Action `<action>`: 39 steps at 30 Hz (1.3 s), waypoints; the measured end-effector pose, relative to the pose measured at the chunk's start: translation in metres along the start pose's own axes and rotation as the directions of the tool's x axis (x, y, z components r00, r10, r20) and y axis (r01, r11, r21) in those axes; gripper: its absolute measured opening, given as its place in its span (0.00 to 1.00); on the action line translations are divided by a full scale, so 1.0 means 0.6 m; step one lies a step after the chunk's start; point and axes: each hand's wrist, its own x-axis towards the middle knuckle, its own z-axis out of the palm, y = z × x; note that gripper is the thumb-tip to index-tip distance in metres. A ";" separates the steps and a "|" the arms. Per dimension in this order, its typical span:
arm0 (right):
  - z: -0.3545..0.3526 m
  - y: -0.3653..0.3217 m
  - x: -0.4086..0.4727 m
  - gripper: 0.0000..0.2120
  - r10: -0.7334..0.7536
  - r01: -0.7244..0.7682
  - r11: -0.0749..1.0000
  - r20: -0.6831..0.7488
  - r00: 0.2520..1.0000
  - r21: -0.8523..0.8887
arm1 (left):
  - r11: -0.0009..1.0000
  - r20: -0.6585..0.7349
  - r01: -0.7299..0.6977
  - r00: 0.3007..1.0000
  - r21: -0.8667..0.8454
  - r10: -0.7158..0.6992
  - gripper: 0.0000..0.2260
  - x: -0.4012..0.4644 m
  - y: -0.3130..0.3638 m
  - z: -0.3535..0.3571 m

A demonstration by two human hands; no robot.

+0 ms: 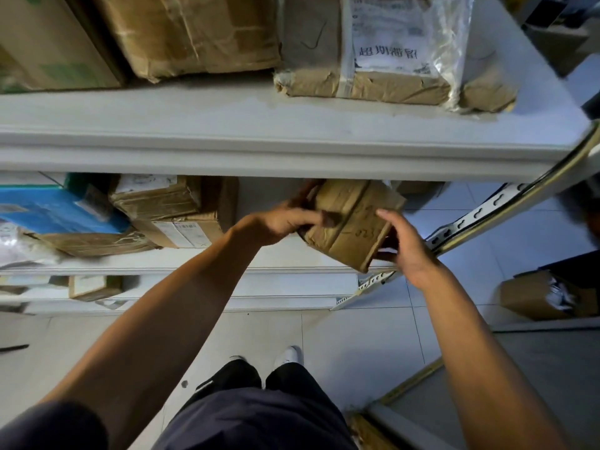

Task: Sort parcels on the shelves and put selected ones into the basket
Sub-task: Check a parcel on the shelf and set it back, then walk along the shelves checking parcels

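Hands position: both of my hands are on one brown cardboard parcel, taped over and marked with handwriting, held tilted at the front edge of the middle shelf, right of centre.

1. My left hand grips the parcel's left side. Its thumb lies across the near face and the fingers curl round the far side, under the upper shelf.
2. My right hand holds the parcel's right near corner. The fingers reach along the right edge; how far they wrap underneath I cannot tell.
3. The parcel is partly under the upper shelf edge. Whether its base touches the middle shelf I cannot tell.

Upper shelf, far side:
- A large taped carton sits left of centre.
- A flat brown package with a clear plastic pouch and a printed label sits to its right, near the shelf edge.
- A further carton with green print stands at far left.

Middle shelf, left:
- A blue parcel lies on a brown box.
- Two stacked taped boxes stand just beside it, well apart from the held parcel.

Lower shelf: a small box at left.

Floor: pale tiles; another carton rests at right. My dark trousers and one white shoe are visible near the bottom
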 end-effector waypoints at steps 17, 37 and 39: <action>0.104 0.074 0.041 0.32 -0.551 0.267 0.814 -0.541 0.635 -0.516 | 0.784 -0.311 -0.067 0.895 0.617 0.321 0.42 0.005 -0.114 0.027; 0.569 -0.078 -0.054 0.49 -0.661 0.430 0.541 -0.049 0.749 -0.723 | 0.938 -0.390 0.018 0.912 0.345 0.126 0.07 -0.314 -0.110 -0.158; 0.562 -0.069 -0.057 0.47 -0.679 0.419 0.542 -0.086 0.729 -0.729 | 0.956 -0.360 0.038 0.930 0.290 0.072 0.10 -0.338 -0.110 -0.181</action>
